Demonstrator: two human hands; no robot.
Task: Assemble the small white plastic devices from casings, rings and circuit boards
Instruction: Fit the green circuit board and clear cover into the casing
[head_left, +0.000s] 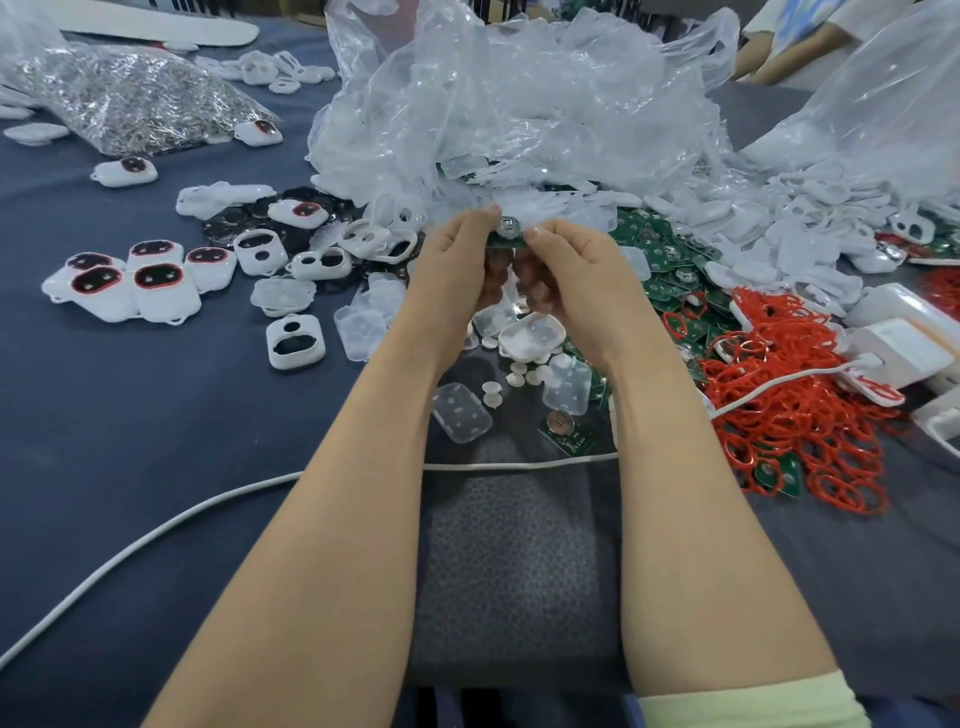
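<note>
Both hands are raised above the blue-covered table (156, 415), held close together at centre. The left hand (452, 265) and the right hand (571, 265) each pinch one end of a single green circuit board (506, 235) between thumb and curled fingers; the board carries a round silvery part on top (whether anything else is held beneath it cannot be told, as the fingers hide the underside). Directly below the hands an open white casing shell (532, 338) lies hollow side up, touching small white buttons (519, 371). To the right lie a heap of green boards (665, 270) and, beside it, a tangled pile of red rings (789, 415). To the left, a group of finished devices (140, 283) with red-edged windows lies near several empty casings (296, 343). A translucent cover (462, 413) and a loose board (563, 431) rest near the forearms. Crumpled clear plastic bags (519, 104) sit behind the hands. A white cable (156, 530) crosses the table under both arms.
</note>
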